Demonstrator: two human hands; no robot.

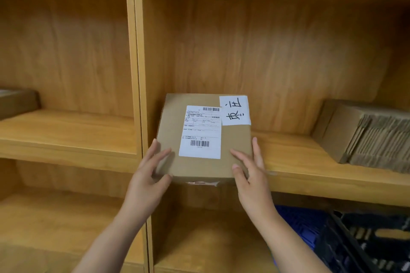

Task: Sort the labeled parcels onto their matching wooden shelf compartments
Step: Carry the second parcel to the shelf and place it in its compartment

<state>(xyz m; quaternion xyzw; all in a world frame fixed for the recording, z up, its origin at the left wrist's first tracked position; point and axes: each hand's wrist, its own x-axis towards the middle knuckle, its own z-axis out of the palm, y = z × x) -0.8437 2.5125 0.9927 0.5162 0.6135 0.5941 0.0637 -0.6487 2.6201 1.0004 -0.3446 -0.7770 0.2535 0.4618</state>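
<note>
A brown cardboard parcel lies flat at the left end of the middle shelf board, its near edge overhanging the front lip. On its top are a white shipping label with barcodes and a white slip with handwritten characters. My left hand grips the parcel's near left corner, thumb on top. My right hand holds the near right corner, thumb on top and fingers along the side. The parcel sits just right of the vertical wooden divider.
A stack of flattened cardboard lies at the right end of the same shelf. Another brown box sits in the left compartment. A black crate and a blue one stand at lower right.
</note>
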